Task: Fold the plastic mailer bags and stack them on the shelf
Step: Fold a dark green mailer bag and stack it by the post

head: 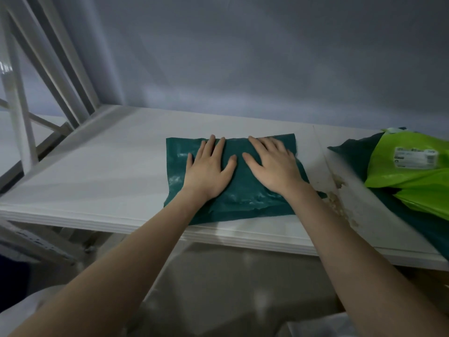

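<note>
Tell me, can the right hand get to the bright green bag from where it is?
Probably yes. The right hand lies flat on the dark green bag, and the bright green bag sits on the same shelf just to its right, with nothing between them.

Left hand and right hand flat, fingers spread.
</note>
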A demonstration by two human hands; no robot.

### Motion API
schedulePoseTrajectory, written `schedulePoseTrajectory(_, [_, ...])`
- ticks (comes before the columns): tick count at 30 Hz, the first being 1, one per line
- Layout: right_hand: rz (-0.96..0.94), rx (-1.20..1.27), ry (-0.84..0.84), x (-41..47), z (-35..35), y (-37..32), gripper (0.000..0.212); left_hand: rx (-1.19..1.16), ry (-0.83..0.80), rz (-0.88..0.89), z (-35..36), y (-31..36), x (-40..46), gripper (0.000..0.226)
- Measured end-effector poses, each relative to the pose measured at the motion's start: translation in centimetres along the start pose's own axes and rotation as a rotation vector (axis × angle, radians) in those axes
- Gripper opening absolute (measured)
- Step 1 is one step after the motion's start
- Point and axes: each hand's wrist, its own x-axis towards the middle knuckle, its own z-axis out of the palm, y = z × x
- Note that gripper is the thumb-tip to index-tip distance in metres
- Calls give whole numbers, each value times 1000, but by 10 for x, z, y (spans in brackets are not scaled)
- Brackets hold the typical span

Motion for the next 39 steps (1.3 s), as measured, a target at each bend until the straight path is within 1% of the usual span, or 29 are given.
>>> schedulePoseTrajectory(2, [-2,-30,45,-1,3,0,56,-11,22,3,2,-1,0,60])
schedulePoseTrajectory(5, [32,-61,68,-2,6,-3,56,-6,14,22,3,-4,5,61])
schedulePoseTrajectory(10, [101,-132,65,0,4,-8,58,109,0,89,-2,-5,17,68])
schedulePoseTrajectory(14, [124,-216,66,-6,-2,-17,61,77,-1,130,-11,-6,10,65])
schedulePoseTrajectory(16, [86,-230,120,-13,-6,-24,60,47,17,153,-18,-10,0,60])
schedulePoseTrajectory(18, [3,-189,165,-22,-9,-37,56,36,33,161,-28,-19,-10,56])
schedulePoseTrajectory(21, [-147,-98,158,-35,-9,-64,53,51,41,132,-42,-36,-21,52])
schedulePoseTrajectory(24, [-260,-64,128,-48,-2,-91,51,100,66,121,-55,-51,-33,51])
schedulePoseTrajectory(26, [-302,-55,143,-58,4,-104,45,120,70,140,-62,-60,-42,49])
schedulePoseTrajectory(29, [-346,-50,188,-76,14,-115,31,155,28,150,-67,-71,-56,45])
schedulePoseTrajectory(31, [-399,-73,138,-87,21,-119,33,178,7,153,-68,-77,-64,43])
schedulePoseTrajectory(32, [-400,-83,80,-90,25,-120,37,179,0,147,-68,-79,-66,42])
schedulePoseTrajectory(34, [-361,-81,-40,-92,31,-116,46,180,-4,136,-69,-83,-68,42])
schedulePoseTrajectory(36, [-312,-83,-102,-88,35,-108,52,210,-5,145,-68,-85,-68,42])
schedulePoseTrajectory(39, [-245,-84,-182,-82,38,-97,55,289,-25,182,-67,-84,-68,47])
